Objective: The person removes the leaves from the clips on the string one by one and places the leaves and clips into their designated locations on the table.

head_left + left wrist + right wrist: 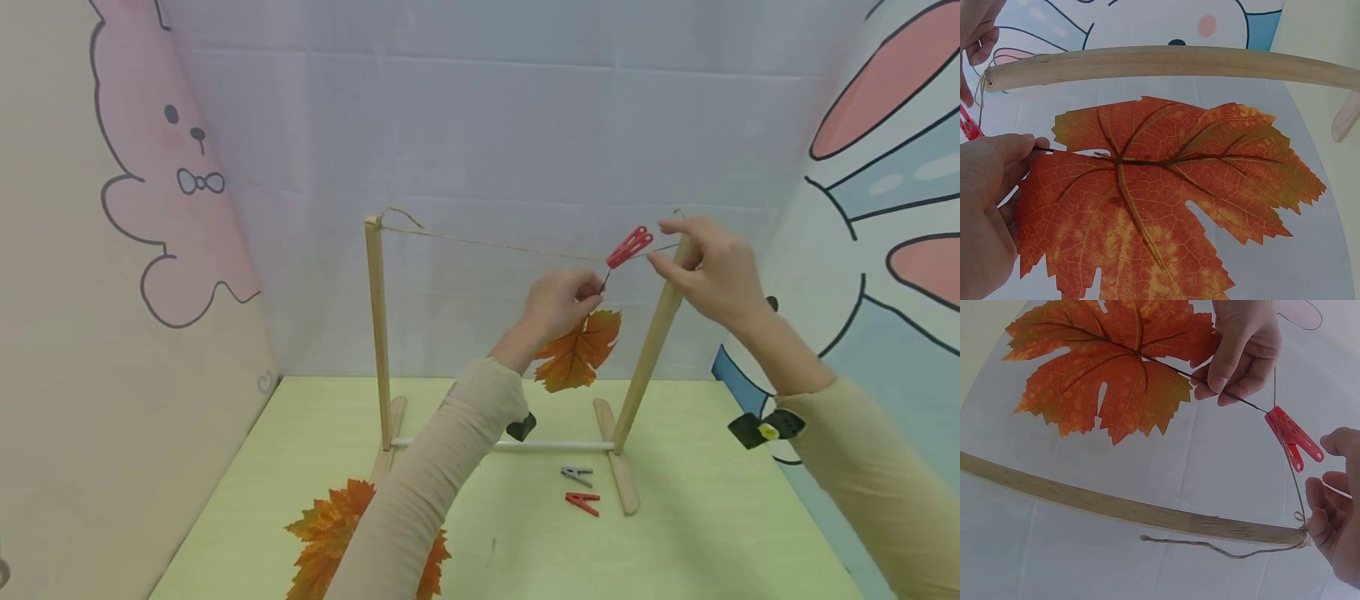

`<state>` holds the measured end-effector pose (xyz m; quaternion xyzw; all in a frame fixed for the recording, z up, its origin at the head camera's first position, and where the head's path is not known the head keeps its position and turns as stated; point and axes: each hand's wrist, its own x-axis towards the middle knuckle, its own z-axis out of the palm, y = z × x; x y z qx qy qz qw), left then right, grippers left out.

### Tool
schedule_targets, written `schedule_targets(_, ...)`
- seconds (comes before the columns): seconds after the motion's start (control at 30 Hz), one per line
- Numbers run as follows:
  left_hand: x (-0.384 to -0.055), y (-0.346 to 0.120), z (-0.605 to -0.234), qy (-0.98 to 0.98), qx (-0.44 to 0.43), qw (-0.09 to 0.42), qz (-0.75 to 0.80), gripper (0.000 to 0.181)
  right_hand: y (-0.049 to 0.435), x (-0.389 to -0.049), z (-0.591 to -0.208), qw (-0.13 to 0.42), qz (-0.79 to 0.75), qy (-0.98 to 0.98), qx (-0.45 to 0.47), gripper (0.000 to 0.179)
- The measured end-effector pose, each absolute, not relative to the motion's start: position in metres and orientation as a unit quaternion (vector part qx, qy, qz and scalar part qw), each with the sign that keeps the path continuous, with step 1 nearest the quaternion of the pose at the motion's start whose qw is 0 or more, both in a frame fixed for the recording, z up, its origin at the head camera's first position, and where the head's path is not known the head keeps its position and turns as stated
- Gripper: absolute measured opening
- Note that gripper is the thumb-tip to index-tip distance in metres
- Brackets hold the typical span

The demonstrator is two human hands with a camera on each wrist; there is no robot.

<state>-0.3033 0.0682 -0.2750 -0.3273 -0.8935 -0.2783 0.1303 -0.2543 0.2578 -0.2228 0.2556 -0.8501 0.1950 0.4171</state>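
Note:
An orange artificial maple leaf [1166,169] hangs below the string [495,242], its dark stem pinched between thumb and fingers of my left hand [558,302]. Where stem and string meet, a red clothespin [1290,436] clamps on, its handles pointing up and right in the head view. My right hand [712,265] is just right of those handles, thumb and forefinger spread apart with a gap to the clothespin. The string dips at the clothespin and runs to the top of the right wooden post [655,358], beside the right hand.
A left post [378,333] and a white crossbar [562,446] complete the stand on the pale green table [712,517]. A grey clothespin [577,475] and another red clothespin [582,502] lie near its right foot. More maple leaves [326,533] lie at front left, partly under the left sleeve.

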Motion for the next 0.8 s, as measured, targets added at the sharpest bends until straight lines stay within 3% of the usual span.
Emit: schedule_targets(0.8, -0.303, 0.068, -0.275, -0.895, -0.324, 0.128, -0.280, 0.016, 0.250, -0.260, -0.211, 0.212, 0.315, -0.910, 0.165, 0.042)
